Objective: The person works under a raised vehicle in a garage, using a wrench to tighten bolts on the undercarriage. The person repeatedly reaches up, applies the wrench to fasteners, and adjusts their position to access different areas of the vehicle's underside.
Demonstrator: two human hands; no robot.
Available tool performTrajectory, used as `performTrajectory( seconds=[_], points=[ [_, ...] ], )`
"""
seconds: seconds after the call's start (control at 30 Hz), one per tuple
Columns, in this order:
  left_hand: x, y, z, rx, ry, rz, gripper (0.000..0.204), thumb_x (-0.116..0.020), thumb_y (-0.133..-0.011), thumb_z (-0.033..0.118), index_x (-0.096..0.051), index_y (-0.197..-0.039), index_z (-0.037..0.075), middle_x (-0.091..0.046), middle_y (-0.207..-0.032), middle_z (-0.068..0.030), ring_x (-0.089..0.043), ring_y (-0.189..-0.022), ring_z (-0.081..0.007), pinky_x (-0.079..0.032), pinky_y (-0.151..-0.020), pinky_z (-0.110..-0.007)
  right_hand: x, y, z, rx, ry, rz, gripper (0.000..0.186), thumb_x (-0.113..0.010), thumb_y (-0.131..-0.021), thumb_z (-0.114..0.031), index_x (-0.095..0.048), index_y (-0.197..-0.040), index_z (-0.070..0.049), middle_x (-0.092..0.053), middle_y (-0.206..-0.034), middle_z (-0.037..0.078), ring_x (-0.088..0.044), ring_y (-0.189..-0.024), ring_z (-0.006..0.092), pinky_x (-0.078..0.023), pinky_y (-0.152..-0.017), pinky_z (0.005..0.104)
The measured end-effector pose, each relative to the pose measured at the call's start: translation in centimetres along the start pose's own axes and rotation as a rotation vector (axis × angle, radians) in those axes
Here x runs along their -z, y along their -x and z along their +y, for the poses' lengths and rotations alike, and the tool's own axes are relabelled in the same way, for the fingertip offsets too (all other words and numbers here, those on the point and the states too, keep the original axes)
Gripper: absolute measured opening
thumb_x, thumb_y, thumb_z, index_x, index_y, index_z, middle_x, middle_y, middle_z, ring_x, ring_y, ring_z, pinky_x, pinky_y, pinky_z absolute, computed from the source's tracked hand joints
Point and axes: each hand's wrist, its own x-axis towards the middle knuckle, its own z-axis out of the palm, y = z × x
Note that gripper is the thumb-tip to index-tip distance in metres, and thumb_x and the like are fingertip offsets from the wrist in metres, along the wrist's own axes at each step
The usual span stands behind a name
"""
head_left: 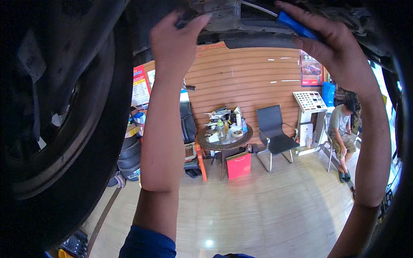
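Note:
I have both arms raised to the dark underside of a vehicle [254,26]. In my right hand [340,51] is a screwdriver, gripped by its blue handle [297,25]. Its thin metal shaft points up and left into the underside, where the tip leaves the picture. My left hand [176,45] reaches up beside a dark part of the underside, left of the screwdriver. Its thumb and forefinger are spread apart, with dark material behind and between them. The other left fingers are hidden, so firm contact cannot be made out.
A large wheel with a black tyre [107,167] takes up the left side, close to my left arm. Beyond are a cluttered round table [206,144], a black chair [275,129], a red bag [238,167], stacked tyres [130,157] and a seated person [340,124] at right.

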Motion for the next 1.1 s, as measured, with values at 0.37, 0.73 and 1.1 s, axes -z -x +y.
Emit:
performTrajectory(
  seconds=[0.37,0.73,1.1],
  points=[
    [-1.2,0.2,6.1,0.12,0.183,0.218,0.026,-0.066,-0.092,0.02,-0.059,-0.078,0.0,-0.047,-0.06,0.0051,-0.038,-0.052,-0.0051,-0.03,-0.045,-0.024,-2.6,1.1,-4.2,-0.167,0.217,0.075,0.052,-0.059,-0.092,-0.009,-0.041,-0.141,-0.004,-0.068,-0.094,0.017,-0.07,-0.076,0.0244,-0.058,-0.073,0.0321],
    [-3.1,1.9,6.4,0.073,0.234,0.209,0.022,-0.063,-0.094,0.019,-0.061,-0.082,0.001,-0.053,-0.065,0.004,-0.041,-0.053,-0.0036,-0.03,-0.047,-0.021,-0.3,-0.9,4.9,0.188,-0.065,0.046,0.049,-0.06,-0.089,0.0,-0.048,-0.137,0.0,-0.066,-0.113,0.015,-0.066,-0.097,0.0188,-0.055,-0.085,0.0298],
    [-2.7,6.5,6.7,0.347,0.351,0.206,0.029,-0.063,-0.093,0.027,-0.065,-0.106,0.001,-0.059,-0.065,-0.0048,-0.042,-0.046,-0.0071,-0.028,-0.041,-0.022,-1.6,1.2,5.7,0.209,-0.13,-0.114,0.034,-0.057,-0.094,-0.008,-0.058,-0.127,-0.002,-0.067,-0.111,0.013,-0.067,-0.099,0.0226,-0.055,-0.086,0.0334]
  ],
)
